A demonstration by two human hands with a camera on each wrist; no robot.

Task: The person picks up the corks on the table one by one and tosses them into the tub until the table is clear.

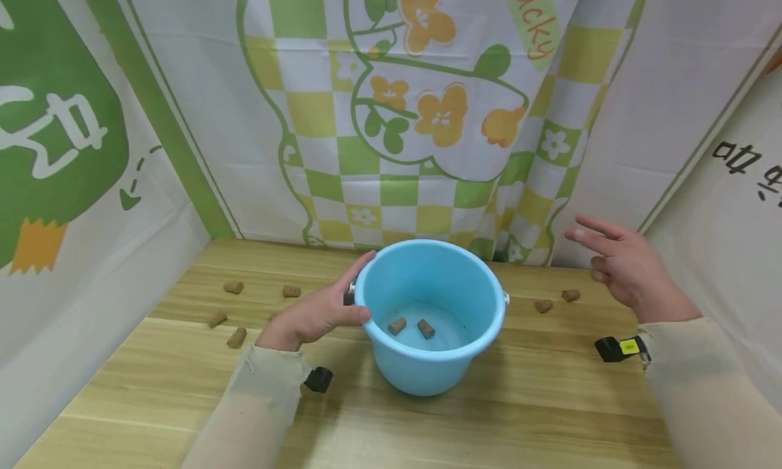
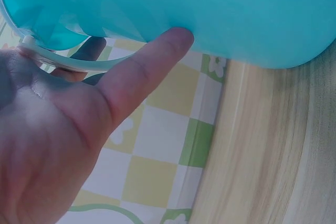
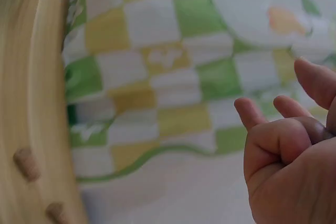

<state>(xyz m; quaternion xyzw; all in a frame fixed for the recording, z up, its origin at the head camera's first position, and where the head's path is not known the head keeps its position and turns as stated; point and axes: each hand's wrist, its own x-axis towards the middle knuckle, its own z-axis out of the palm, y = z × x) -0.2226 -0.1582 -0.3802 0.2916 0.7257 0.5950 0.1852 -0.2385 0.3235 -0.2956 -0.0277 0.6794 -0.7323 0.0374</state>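
Note:
A light blue bucket (image 1: 421,370) stands upright on the wooden table. Inside it lie two corks, a left one (image 1: 398,326) and a right one (image 1: 425,328). My left hand (image 1: 314,316) rests against the bucket's left side, thumb and forefinger stretched along the outside near the rim. The left wrist view shows the extended thumb (image 2: 152,66) touching the blue wall, beside the pale handle (image 2: 79,62). To the right, my right hand (image 1: 629,269) is raised above the table with nothing held; forefinger and thumb extend, other fingers bend. Two corks (image 1: 543,306) (image 1: 571,295) lie nearest to it.
Several corks (image 1: 236,338) are scattered left of the bucket, one partly hidden behind my left hand. A checked, flowered curtain (image 1: 391,191) hangs behind the table's (image 1: 519,415) back edge. Printed cloth walls (image 1: 165,204) flank both sides.

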